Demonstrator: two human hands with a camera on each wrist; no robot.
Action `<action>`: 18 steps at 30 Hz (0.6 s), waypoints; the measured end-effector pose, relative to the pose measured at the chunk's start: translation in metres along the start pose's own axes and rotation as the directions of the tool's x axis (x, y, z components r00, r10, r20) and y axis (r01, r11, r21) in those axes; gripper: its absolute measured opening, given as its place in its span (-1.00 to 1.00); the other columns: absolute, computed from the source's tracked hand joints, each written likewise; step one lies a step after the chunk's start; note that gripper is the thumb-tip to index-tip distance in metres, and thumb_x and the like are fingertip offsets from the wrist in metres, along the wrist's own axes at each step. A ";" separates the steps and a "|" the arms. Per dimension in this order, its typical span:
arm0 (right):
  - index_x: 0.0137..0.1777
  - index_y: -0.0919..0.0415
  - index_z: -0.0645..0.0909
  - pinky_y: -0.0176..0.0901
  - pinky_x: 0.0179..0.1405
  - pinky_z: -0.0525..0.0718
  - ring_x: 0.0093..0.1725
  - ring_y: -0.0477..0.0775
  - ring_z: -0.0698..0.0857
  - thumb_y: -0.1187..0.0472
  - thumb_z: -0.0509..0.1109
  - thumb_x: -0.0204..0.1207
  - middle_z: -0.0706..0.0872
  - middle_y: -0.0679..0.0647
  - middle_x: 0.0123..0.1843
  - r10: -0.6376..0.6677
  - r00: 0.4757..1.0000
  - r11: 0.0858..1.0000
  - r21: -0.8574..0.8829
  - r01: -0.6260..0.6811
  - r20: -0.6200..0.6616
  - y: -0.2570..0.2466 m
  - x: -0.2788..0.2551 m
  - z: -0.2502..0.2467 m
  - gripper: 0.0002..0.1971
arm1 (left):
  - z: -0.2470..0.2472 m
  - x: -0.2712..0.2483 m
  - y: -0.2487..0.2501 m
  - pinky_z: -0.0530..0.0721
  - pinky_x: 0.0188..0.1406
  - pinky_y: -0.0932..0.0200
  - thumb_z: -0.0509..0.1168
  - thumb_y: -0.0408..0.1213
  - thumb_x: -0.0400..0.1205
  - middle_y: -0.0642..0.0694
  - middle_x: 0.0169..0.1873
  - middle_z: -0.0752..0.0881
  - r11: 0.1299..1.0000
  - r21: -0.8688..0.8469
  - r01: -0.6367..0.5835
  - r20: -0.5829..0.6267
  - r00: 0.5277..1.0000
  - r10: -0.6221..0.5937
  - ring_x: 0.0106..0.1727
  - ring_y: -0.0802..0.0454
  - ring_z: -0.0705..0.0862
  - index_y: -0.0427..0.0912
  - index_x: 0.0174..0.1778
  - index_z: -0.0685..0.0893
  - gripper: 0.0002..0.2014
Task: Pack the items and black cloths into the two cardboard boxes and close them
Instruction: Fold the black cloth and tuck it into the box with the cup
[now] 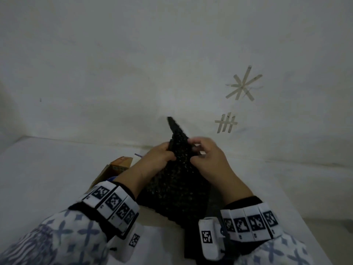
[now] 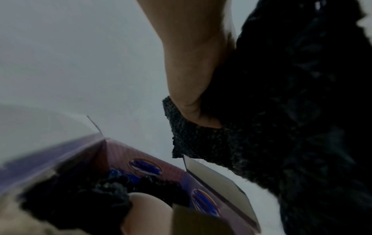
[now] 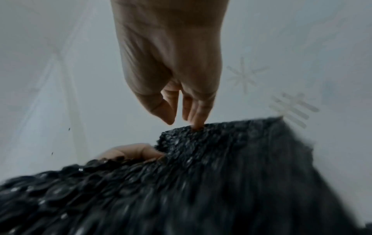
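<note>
Left hand (image 1: 152,159) grips black knitted cloth (image 1: 177,178), held up over white surface (image 1: 47,169); right hand (image 1: 206,155) pinches its edge. Fold tight w/ corners aligned before open cardboard box (image 2: 151,160).

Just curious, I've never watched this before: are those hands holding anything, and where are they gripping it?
Yes: a black cloth. The left hand grips its left edge, and the right hand pinches the opposite edge near the top.
</note>
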State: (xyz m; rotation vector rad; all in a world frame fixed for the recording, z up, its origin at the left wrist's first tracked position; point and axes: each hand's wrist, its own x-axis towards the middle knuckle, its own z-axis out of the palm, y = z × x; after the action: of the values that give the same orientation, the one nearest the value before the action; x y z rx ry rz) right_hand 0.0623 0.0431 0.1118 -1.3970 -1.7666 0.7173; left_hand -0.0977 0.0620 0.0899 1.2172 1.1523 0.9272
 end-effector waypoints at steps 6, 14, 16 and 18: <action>0.62 -0.16 0.06 -0.21 0.25 0.49 0.46 0.20 0.50 0.20 0.36 0.40 0.45 0.16 0.54 -0.102 0.912 0.924 -0.302 0.235 0.397 -0.028 0.028 0.028 -0.18 | -0.040 -0.017 0.013 0.70 -0.05 0.15 0.17 -0.65 0.57 -0.04 -0.12 0.82 0.974 0.106 -0.199 0.049 0.980 0.194 -0.08 0.03 0.78 -0.04 -0.04 0.75 -0.59; 0.53 -0.21 0.17 -0.31 0.06 0.60 0.24 -0.12 0.50 0.41 0.27 0.54 0.54 -0.05 0.37 -0.053 0.975 0.998 0.030 0.047 0.217 -0.023 0.030 0.067 -0.31 | -0.085 -0.012 -0.017 0.64 -0.11 0.32 0.40 -0.37 0.54 0.14 0.27 0.42 0.906 0.398 -0.147 0.052 0.989 0.138 0.22 0.02 0.60 0.23 0.60 -0.01 -0.11; 0.48 -0.02 0.39 -0.15 0.19 0.55 0.32 0.05 0.56 0.38 0.29 0.54 0.60 0.09 0.40 0.065 0.928 0.972 -0.232 0.024 0.368 -0.011 0.025 0.065 -0.47 | -0.081 -0.013 -0.028 0.63 -0.10 0.23 0.30 -0.29 0.59 0.02 0.14 0.64 0.669 0.714 -0.206 0.182 0.977 0.107 0.10 -0.04 0.69 0.20 0.57 0.15 -0.31; 0.17 0.09 0.63 -0.24 0.05 0.50 0.24 0.15 0.62 0.34 0.37 0.49 0.68 0.14 0.24 0.234 0.860 0.887 -0.462 0.001 0.452 0.001 0.021 0.058 -0.72 | -0.067 -0.016 -0.036 0.61 0.00 0.12 0.19 -0.36 0.59 -0.12 0.12 0.72 0.462 0.839 -0.288 0.300 0.953 0.049 0.10 -0.11 0.69 0.05 0.40 0.47 -0.55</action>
State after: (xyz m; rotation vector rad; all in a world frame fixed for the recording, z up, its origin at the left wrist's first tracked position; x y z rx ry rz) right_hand 0.0120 0.0656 0.0831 -1.7530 -2.3836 0.8253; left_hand -0.1682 0.0548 0.0584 2.2661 1.3653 0.2219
